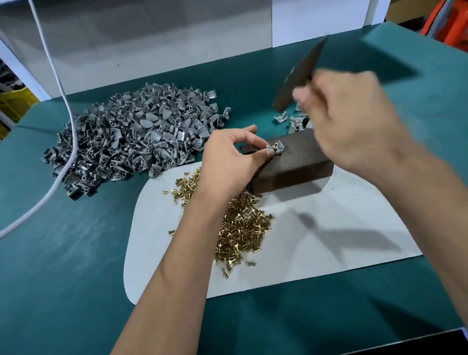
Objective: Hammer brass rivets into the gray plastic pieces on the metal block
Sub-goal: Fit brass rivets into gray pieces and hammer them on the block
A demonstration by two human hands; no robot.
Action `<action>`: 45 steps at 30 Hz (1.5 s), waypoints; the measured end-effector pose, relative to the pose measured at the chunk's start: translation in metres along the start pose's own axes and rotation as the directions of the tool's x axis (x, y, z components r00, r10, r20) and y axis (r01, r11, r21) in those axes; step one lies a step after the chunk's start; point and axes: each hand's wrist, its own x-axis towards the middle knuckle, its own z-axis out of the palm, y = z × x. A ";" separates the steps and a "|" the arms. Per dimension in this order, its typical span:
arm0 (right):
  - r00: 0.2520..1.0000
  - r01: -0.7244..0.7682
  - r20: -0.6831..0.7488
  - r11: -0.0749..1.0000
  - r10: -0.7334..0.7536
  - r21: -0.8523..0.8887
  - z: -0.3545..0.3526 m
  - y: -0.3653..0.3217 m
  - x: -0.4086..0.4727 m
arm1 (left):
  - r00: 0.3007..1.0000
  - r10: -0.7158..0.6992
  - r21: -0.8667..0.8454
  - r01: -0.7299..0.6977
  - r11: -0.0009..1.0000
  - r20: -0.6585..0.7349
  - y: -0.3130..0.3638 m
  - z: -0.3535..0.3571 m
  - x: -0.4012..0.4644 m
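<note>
A dark metal block (295, 163) stands on a white mat (301, 250). On its top left corner lies one gray plastic piece (276, 148) with a brass rivet standing in it. My left hand (231, 161) pinches that piece against the block. My right hand (353, 119), blurred, grips a dark flat metal bar (299, 74) used as a hammer, raised above and behind the block. A pile of brass rivets (241, 224) lies on the mat under my left forearm. A big heap of gray plastic pieces (133, 137) sits to the left.
A few gray pieces (292, 119) lie behind the block on the green table (54, 273). A white cable (65, 111) runs across the heap and off the table's left side. A white panel (162, 38) walls the back edge.
</note>
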 end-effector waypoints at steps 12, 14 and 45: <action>0.965 -0.049 0.248 0.984 0.091 -0.171 0.010 0.001 -0.004 | 1.000 -0.010 0.004 0.009 1.000 0.007 -0.001 0.000 0.000; 0.968 -0.047 0.228 0.971 0.103 -0.236 0.003 0.002 0.001 | 1.000 -0.010 0.016 0.010 1.000 0.001 -0.001 0.000 0.001; 0.992 -0.107 -0.078 0.990 0.101 -0.090 0.004 -0.014 -0.002 | 1.000 -0.006 0.022 0.007 1.000 -0.014 0.001 -0.001 0.000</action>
